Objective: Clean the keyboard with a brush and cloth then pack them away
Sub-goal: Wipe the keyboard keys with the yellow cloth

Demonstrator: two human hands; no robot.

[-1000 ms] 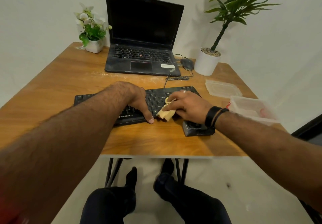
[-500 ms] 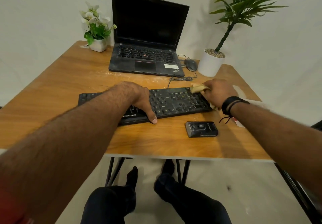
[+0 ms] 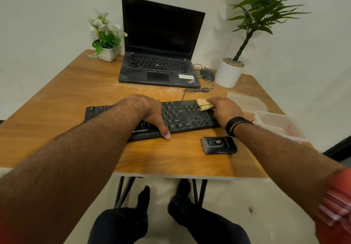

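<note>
A black keyboard lies across the middle of the wooden table. My left hand rests on its middle, thumb down at the front edge, pressing it in place. My right hand grips a folded yellow cloth and holds it against the keys at the keyboard's far right corner. A small black brush-like block lies on the table just in front of the keyboard's right end, touched by neither hand.
A clear plastic container sits at the right table edge, its lid behind it. At the back stand an open laptop, a mouse, a white potted plant and a small flower pot.
My right hand carried the cloth from the keyboard's front middle edge to its far right corner. My left hand stayed where it was on the keyboard.
</note>
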